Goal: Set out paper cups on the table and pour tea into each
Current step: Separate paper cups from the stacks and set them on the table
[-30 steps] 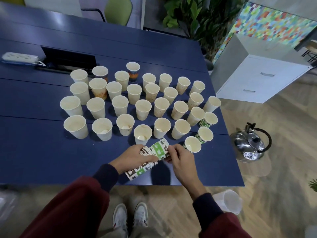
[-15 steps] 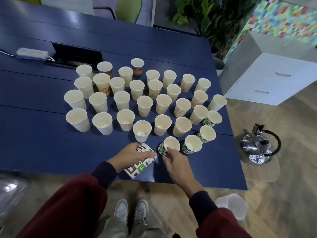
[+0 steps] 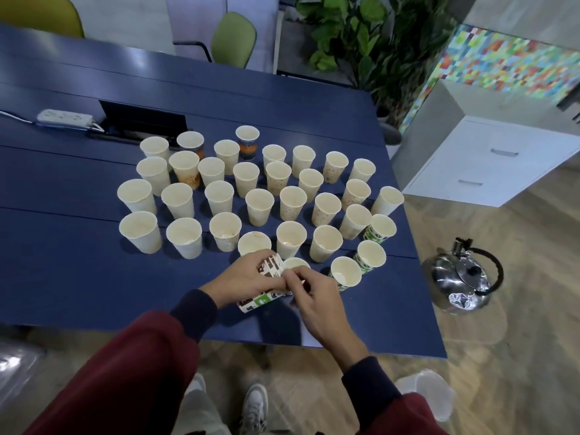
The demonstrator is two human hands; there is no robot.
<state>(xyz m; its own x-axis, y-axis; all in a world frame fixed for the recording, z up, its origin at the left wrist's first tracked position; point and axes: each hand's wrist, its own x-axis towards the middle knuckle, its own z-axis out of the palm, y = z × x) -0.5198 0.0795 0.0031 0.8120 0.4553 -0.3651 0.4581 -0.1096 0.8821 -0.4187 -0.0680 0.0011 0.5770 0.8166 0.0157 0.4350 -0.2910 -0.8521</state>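
Several paper cups (image 3: 259,206) stand upright in rows on the blue table (image 3: 78,277). My left hand (image 3: 241,279) grips a short stack of patterned paper cups (image 3: 257,301), held on its side near the table's front edge. My right hand (image 3: 309,293) pinches the stack's open end with thumb and fingertips. Right behind my fingers stands a cup (image 3: 295,264) that they partly hide. More green-patterned cups (image 3: 345,273) stand to the right of it. A steel kettle (image 3: 461,279) sits on the floor to the right of the table.
A white power strip (image 3: 64,118) and a black cable box (image 3: 142,122) lie at the table's back left. A clear plastic jug (image 3: 431,392) stands on the floor by my right arm. Chairs, a plant and a white drawer cabinet (image 3: 483,164) surround the table.
One second ago both hands held the stack. My right hand pulled a cup off and set it down in the front row. It has now come back to the stack's open end.
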